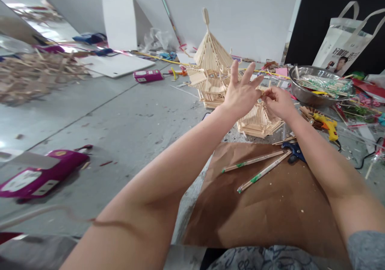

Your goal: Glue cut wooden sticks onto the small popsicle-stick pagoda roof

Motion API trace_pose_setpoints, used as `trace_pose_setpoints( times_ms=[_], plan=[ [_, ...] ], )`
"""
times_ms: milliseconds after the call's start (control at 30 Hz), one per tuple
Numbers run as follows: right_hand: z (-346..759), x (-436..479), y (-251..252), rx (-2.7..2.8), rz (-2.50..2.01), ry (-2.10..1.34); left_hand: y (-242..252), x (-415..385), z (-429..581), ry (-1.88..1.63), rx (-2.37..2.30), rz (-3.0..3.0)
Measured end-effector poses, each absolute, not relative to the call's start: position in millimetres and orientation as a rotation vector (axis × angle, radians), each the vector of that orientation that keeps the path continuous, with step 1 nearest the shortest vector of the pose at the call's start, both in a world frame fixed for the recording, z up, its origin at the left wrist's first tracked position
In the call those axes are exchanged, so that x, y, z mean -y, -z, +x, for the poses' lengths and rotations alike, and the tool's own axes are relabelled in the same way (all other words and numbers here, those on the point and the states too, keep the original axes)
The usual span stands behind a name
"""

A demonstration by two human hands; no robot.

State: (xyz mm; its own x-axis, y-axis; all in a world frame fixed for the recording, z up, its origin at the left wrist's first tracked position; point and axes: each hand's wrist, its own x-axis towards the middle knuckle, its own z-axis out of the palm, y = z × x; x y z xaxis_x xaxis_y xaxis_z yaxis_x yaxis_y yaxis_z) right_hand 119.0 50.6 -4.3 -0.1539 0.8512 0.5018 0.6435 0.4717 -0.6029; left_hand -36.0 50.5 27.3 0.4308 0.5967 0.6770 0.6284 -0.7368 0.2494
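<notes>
1. Where both hands meet over the frame, the counter [120, 113] spreads beneath, grey and scrap-strewn.
2. Paper [270, 210]: brown, creased, at the near edge.
3. Tower [212, 53]: pale sticks, pointed top, upright behind the left hand.
4. Bag [339, 41]: white, handles raised, behind the bowl.
5. Frame [255, 123]: pale sticks, tiered, just beyond the paper, below the hands, in front of the tower and to its right; whether joined to it cannot be told.
6. Bowl [303, 85]: metal, heaped with wrapped sticks, right rear.
7. Left hand [242, 95]: three fingers spread upward, thumb side against the other's fingertips; grip hidden.
8. Right hand [279, 101]: fingertips bunched; anything pinched is too small to tell.
9. Glue gun [329, 125]: yellow, beyond the right forearm.
</notes>
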Motion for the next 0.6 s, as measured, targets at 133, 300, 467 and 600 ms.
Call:
trace_pose_setpoints(
  times_ms=[133, 300, 467, 600],
  plan=[
    [117.8, -50.1, 4.4, 1.864, -1.236, -0.326, -27.1, -50.8, -36.5, 1.175, 1.146, -2.620],
    [113.5, -46.2, 4.6, 1.825, -1.291, -0.270, -27.7, -49.5, -36.2, 1.160, 1.153, -2.621],
    [112.4, -44.4, 7.5, 1.787, -1.332, -0.223, -26.5, -48.9, -36.8, 1.102, 1.111, -2.621],
    [113.4, -45.8, 10.1, 1.767, -1.308, -0.202, -26.9, -48.3, -37.3, 1.010, 1.112, -2.611]
  ],
)
